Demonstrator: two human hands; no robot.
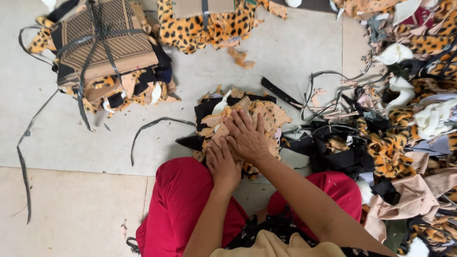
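A small stack of flat fabric cut-pieces in tan, spotted leopard print and black (247,114) lies on the pale tiled floor (71,143) just in front of the seated person's red-trousered knees (183,200), and both hands press down on its top. The right hand (247,138) lies flat with its fingers (240,121) spread open, gripping nothing, partly overlapping the left hand (223,164), which is also flat and open on the pile. To the left stands a bundle of fabric tied with dark strapping under a patterned brown card (107,43), loose dark straps (152,126) lie near the stack, and a wide heap of mixed leopard, beige, white and black scraps (409,128) fills the right side.
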